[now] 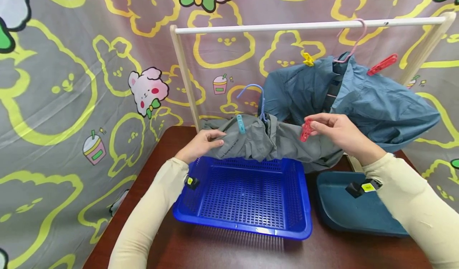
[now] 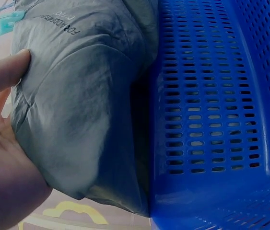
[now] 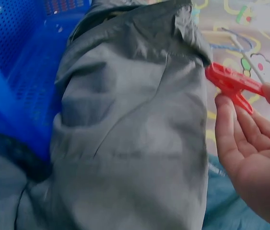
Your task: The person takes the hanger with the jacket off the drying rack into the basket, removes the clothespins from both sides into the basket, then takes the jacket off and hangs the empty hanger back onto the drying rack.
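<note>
1. We see the grey garment (image 1: 256, 146) bunched above the back rim of the blue basket (image 1: 233, 225), with the hook of a blue hanger (image 1: 263, 103) rising from its middle and a teal clip (image 1: 241, 124) on its left part.
2. We judge the cloth light, thin, limp and somewhat slippery; we would hold it by the gathered upper edge rather than by loose folds, which would slide.
3. We expect the red clip (image 1: 306, 130) to be light, stiff plastic with a springy squeeze, best taken by its two rear arms.
4. Our right hand (image 1: 338, 130) pinches those arms between thumb and fingers; the clip's nose points from the fingertips to the garment's upper edge, right of the hook.
5. Our left hand (image 1: 200, 144) touches the garment's left end, thumb and index tips apart; we cannot tell whether cloth is gripped between them.
</note>
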Action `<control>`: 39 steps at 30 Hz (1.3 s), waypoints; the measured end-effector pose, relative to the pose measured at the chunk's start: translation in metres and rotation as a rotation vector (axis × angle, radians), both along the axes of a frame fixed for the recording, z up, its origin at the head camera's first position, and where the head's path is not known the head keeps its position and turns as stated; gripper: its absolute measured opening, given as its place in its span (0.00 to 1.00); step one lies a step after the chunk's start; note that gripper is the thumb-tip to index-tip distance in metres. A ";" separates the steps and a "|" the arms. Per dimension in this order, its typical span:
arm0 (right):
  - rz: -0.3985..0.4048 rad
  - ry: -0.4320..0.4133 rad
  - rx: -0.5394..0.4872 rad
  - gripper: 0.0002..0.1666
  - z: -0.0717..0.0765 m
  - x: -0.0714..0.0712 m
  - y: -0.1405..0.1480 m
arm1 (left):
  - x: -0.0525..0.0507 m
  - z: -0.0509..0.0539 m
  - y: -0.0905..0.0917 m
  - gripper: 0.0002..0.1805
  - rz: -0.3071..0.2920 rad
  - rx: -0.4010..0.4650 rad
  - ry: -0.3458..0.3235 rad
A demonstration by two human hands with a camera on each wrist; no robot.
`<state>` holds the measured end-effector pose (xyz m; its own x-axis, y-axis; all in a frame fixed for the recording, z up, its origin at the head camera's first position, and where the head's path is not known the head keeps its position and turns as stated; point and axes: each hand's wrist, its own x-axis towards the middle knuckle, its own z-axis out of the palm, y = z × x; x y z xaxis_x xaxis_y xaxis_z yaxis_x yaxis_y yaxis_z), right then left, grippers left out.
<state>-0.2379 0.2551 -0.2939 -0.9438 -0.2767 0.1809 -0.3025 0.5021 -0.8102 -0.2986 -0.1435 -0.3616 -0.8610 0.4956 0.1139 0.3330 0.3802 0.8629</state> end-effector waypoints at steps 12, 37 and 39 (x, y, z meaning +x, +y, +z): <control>0.180 -0.098 -0.100 0.24 -0.010 -0.001 0.041 | -0.001 0.001 -0.003 0.19 0.020 -0.007 0.009; 0.423 -0.595 0.049 0.28 -0.063 0.013 0.082 | -0.004 0.000 -0.002 0.18 0.017 0.006 0.029; 0.426 -0.638 0.036 0.29 -0.069 0.013 0.082 | -0.005 -0.001 -0.001 0.18 0.016 0.017 0.025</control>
